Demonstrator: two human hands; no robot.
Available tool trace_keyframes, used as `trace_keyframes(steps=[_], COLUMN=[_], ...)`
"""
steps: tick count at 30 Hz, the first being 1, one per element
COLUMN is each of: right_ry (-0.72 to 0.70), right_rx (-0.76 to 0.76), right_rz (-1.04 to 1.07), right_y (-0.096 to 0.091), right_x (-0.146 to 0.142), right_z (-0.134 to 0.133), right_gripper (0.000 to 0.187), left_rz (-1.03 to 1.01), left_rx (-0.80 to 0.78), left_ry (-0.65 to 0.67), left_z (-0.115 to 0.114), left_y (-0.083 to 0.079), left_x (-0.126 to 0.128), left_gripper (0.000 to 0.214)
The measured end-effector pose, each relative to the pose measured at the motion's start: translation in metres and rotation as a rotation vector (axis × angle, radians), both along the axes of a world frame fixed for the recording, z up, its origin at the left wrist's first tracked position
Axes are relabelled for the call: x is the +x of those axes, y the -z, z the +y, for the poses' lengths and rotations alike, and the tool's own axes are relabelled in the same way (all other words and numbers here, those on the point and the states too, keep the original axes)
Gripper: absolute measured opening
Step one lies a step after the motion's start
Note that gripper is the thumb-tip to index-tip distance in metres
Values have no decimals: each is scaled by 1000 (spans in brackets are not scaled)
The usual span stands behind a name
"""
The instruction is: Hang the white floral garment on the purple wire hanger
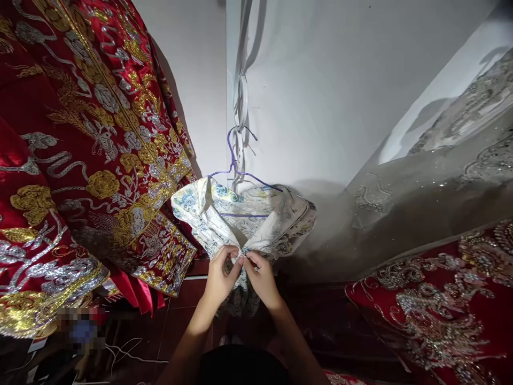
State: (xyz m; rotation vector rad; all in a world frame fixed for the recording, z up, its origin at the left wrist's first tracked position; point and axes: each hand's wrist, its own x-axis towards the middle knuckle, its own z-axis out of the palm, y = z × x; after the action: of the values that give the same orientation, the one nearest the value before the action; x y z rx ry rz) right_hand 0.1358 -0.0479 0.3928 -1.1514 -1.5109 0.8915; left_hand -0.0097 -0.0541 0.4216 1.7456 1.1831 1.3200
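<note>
A white garment with blue and yellow floral print (pixel 256 219) hangs on a purple wire hanger (pixel 233 163) against the white wall. Its collar lies open. My left hand (pixel 219 275) and my right hand (pixel 262 278) meet at the front of the garment just below the collar. Both hands pinch the fabric edges together at one spot, fingertips touching. What sits between the fingertips is too small to make out.
A red robe with gold and silver embroidery (pixel 80 160) hangs at the left. A grey beaded gown (pixel 441 182) and another red embroidered garment (pixel 441 305) hang at the right. White cables (pixel 240 91) run down the wall corner. Dark red floor tiles lie below.
</note>
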Motion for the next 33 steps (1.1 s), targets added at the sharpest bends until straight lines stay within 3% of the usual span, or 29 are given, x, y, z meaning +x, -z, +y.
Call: trace_keyframes(steps=[5,11,17,21,26,33], right_ry=[-24,-86,-56,-51,-101,-120], right_rx=[-5,-13,8,-4,-7,-24], right_rz=[-19,-70,-113,-139,-159,-167], right_y=[-10,-18,-16,-16,-19,-22], right_x=[4,4,4,6,11,21], right_z=[-4,-6,-8,-10,-13,-12], right_gripper=[29,30,30,31,27,23], left_rz=[-13,-60,-41,-29,84,171], left_rx=[21,35,-94,-197,-176,-140], left_ry=[48,-33,-88,-3,111,110], left_z=[-4,-17,-17,-10,-6,-10], left_y=[-4,-9,-18,-21,-29,-35], left_x=[2,4,8,1,-10,-1], left_gripper=[21,20,15,20,19,12])
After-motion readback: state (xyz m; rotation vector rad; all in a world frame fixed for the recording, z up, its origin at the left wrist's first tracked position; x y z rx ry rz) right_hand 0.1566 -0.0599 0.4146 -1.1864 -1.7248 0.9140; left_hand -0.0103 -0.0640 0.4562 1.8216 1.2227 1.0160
